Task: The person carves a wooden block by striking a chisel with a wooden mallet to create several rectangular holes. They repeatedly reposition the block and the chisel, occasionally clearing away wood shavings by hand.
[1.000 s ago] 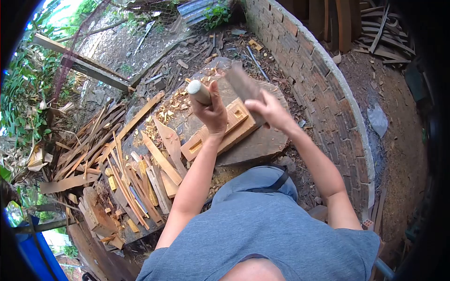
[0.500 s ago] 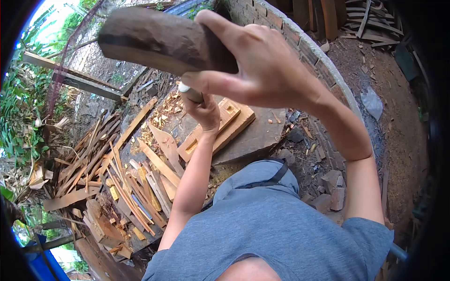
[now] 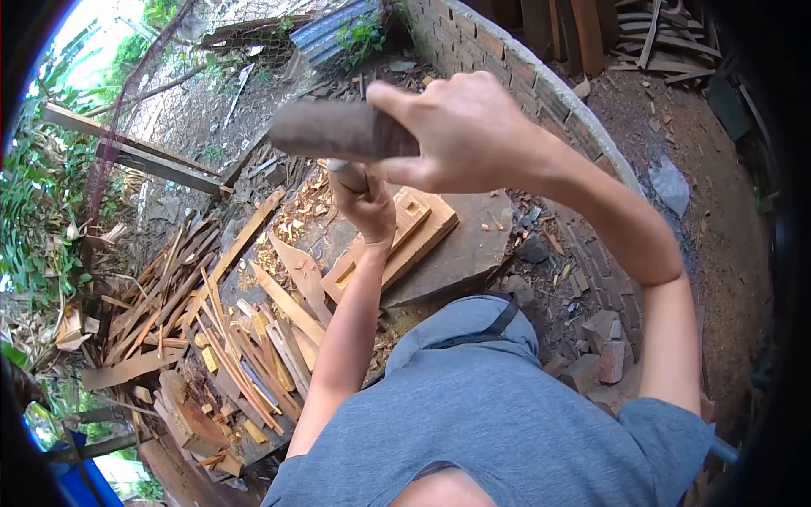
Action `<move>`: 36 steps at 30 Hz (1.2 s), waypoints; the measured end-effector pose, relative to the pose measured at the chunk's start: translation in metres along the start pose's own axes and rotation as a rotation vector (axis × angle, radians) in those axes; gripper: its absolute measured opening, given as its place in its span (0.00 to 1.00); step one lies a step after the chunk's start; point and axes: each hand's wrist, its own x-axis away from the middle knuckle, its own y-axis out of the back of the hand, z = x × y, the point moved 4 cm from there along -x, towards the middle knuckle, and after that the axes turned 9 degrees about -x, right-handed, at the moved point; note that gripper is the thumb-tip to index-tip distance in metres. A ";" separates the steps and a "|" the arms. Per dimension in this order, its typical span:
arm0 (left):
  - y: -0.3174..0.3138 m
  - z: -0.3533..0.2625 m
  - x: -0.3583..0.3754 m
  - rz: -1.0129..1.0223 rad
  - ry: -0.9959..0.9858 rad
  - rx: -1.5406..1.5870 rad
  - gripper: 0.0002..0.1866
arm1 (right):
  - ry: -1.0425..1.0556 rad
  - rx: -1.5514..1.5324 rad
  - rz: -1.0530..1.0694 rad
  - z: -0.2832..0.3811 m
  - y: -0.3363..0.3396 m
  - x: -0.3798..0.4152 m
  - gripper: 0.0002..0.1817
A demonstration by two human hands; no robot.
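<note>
A dark wooden mallet is gripped in my right hand, its head slightly blurred and pointing left above my other hand. My left hand is wrapped round an upright chisel; its pale handle end pokes out just under the mallet, and the blade is hidden. Below, next to my left hand, lies a carved wooden piece with square recesses at both ends, resting on a thicker wooden block. Both lie on a broad dark stump.
Wood chips cover the stump's left part. Pointed boards and long strips lie to the left. A curved brick wall runs along the upper right, with broken bricks at lower right.
The mallet has come down and shifted right, closer over the chisel's end, with my right hand following. My left hand stays in nearly the same place.
</note>
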 end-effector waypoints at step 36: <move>0.031 0.013 -0.032 -0.233 0.614 0.324 0.17 | -0.588 -0.348 0.267 -0.068 -0.203 0.069 0.47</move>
